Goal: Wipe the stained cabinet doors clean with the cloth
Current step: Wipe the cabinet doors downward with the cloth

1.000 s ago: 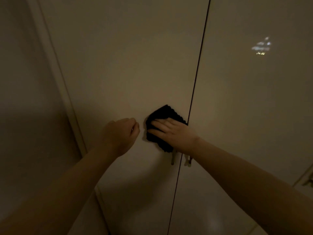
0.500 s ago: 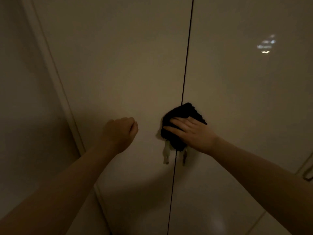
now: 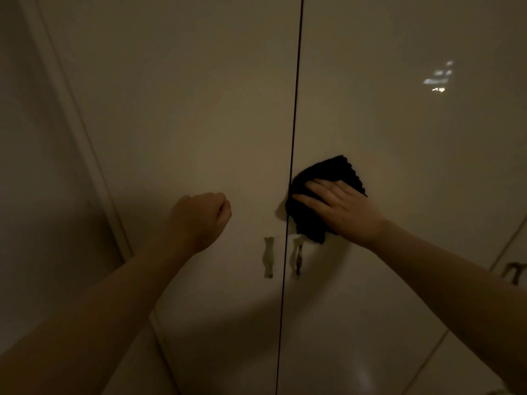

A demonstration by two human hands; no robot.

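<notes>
Two tall glossy pale cabinet doors fill the dim view, the left door (image 3: pixel 185 109) and the right door (image 3: pixel 399 143), split by a dark vertical gap. A black cloth (image 3: pixel 325 178) lies flat against the right door just beside the gap. My right hand (image 3: pixel 342 209) presses on it with fingers spread flat. My left hand (image 3: pixel 202 218) is curled into a loose fist against the left door, holding nothing. Two small pale handles, the left handle (image 3: pixel 269 256) and the right handle (image 3: pixel 298 256), sit below the cloth on either side of the gap.
A pale vertical frame strip (image 3: pixel 74 132) borders the left door, with a dark wall (image 3: pixel 28 166) beyond it. Another door edge and a dark handle (image 3: pixel 514 272) show at the far right. A bright reflection (image 3: pixel 437 79) glints high on the right door.
My right hand has slid the cloth rightward, from the left door across the gap onto the right door, uncovering both handles. My left fist has stayed in place.
</notes>
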